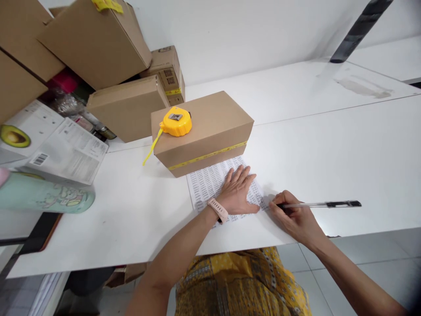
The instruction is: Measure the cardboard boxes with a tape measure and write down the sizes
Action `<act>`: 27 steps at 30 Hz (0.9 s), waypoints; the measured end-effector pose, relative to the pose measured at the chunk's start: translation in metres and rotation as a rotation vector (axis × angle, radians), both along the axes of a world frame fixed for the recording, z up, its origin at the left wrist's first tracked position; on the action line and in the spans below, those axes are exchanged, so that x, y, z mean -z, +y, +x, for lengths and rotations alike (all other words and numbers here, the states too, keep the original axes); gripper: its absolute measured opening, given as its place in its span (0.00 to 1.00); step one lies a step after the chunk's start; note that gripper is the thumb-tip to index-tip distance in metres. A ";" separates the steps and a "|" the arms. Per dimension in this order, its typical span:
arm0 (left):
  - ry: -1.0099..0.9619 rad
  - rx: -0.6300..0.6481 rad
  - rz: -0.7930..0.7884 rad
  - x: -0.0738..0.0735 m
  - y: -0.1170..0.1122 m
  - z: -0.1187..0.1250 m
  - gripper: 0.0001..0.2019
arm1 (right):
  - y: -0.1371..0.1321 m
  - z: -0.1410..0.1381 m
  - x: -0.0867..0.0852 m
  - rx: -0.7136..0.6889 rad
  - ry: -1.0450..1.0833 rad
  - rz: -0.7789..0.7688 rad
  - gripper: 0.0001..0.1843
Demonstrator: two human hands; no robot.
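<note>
Nearest: yellow patterned cloth [237,285] at the front edge of the white desk [329,162]. Right hand [294,217] closed around a pen [312,205], fingertips at the right edge of a sheet of handwritten columns [207,186]; pen tip hidden by the fingers. Left hand [238,191] flat on the sheet, fingers spread, pale pink band [217,210] at the wrist. Sheet lies on the desk; its far edge meets a taped carton [210,125], whether underneath cannot be told. Yellow tape measure [177,122] on the carton's top, strip end hanging over its left side. Beyond: stacked cartons [128,107], left; dark cylinder [358,33], right, by the wall.
</note>
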State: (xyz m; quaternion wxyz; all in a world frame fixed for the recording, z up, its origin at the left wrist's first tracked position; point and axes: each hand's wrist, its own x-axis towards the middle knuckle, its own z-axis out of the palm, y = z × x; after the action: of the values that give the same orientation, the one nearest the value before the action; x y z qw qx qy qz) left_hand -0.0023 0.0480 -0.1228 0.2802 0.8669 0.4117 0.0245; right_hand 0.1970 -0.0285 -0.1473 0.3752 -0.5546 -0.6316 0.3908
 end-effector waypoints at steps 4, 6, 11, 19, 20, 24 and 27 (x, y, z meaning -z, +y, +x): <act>0.004 0.001 -0.001 -0.001 0.000 0.000 0.48 | 0.000 0.001 0.001 -0.007 -0.005 -0.014 0.16; 0.008 0.000 -0.001 -0.001 0.000 0.000 0.48 | 0.000 0.001 0.001 0.000 0.005 -0.010 0.15; 0.013 -0.002 -0.001 -0.001 0.000 0.000 0.49 | 0.000 0.002 0.002 -0.012 0.003 0.001 0.15; 0.025 0.002 -0.009 -0.004 0.000 0.000 0.50 | -0.001 0.002 0.001 -0.005 0.000 -0.013 0.14; 0.025 0.003 -0.011 -0.004 0.001 0.000 0.50 | -0.001 0.002 0.001 -0.004 0.003 -0.011 0.14; 0.028 0.005 -0.015 -0.003 0.000 0.000 0.50 | -0.001 0.000 0.003 0.009 0.008 0.023 0.14; 0.022 0.006 -0.011 -0.001 0.000 0.000 0.50 | -0.001 0.002 0.004 0.134 -0.031 0.086 0.13</act>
State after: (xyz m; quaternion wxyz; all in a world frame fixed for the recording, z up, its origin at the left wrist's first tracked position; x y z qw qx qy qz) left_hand -0.0024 0.0483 -0.1213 0.2804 0.8668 0.4122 0.0122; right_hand 0.1991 -0.0291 -0.1514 0.4140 -0.5851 -0.6150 0.3288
